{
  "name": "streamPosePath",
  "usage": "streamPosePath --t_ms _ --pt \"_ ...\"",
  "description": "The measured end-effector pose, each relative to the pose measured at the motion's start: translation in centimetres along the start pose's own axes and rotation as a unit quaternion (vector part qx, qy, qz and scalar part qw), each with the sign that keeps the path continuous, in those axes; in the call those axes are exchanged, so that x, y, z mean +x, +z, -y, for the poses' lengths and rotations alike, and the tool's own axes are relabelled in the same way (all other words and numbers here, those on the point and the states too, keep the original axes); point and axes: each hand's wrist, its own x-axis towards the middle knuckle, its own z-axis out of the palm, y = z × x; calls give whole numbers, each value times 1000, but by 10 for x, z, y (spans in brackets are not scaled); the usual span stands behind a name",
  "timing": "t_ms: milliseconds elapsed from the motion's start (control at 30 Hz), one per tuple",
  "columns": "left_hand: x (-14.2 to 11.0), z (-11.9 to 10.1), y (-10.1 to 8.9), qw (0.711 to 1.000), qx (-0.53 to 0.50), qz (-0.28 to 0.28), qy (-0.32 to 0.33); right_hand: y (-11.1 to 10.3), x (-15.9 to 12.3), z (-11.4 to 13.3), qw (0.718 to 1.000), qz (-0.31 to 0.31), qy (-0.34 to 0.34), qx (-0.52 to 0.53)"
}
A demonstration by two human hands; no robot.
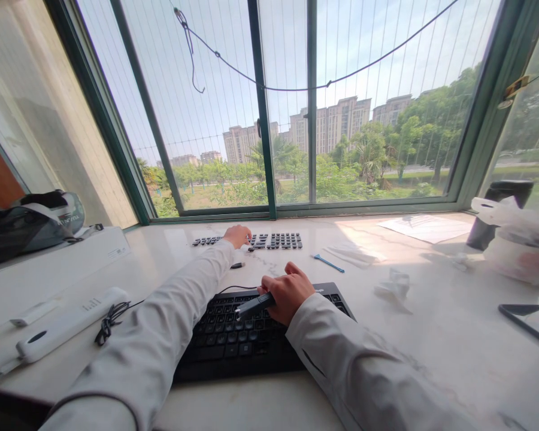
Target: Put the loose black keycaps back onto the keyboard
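Note:
My left hand (238, 236) reaches to the far side of the counter, over several loose black keycaps (286, 240) laid out in rows. Its fingers are bent together at the keycaps; what they pinch, if anything, is too small to make out. My right hand (291, 293) is closed around a dark handheld tool (255, 305) with a pale tip that points left. This hand is above a black keyboard (215, 353). The keyboard lies in front of me, partly hidden by both forearms, and some of its key spots look bare.
A blue brush-like stick (329, 263) and crumpled clear plastic (395, 287) lie right of the keyboard. Farther right are a paper sheet (426, 227), a bagged container (521, 251) and a phone (532, 320). A white device (72, 323) with a coiled cable (112, 323) is at left.

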Motion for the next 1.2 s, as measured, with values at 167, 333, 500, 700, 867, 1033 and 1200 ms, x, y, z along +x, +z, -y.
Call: streamPosePath --t_ms 167,333,500,700,867,1033,1200 --pt "-30 -11 -23 1000 -14 -23 -6 0 -1 0 999 -17 31 8" --pt "-85 -29 -48 999 -28 -33 -19 1 -1 -2 990 -62 114 51" --pt "-182 -50 -60 995 -61 -67 -39 -3 -1 -5 942 -144 184 242" --pt "-294 -84 -28 984 -96 -145 -41 2 10 9 756 -184 257 574" --pt "-318 -97 -3 971 -110 -209 -36 1 15 36 564 -130 243 779" --pt "-320 -100 -4 975 -104 -197 -22 -2 12 52 500 -78 234 830" --pt "-321 -99 -4 974 -114 -196 -11 5 12 54 475 -75 241 843"
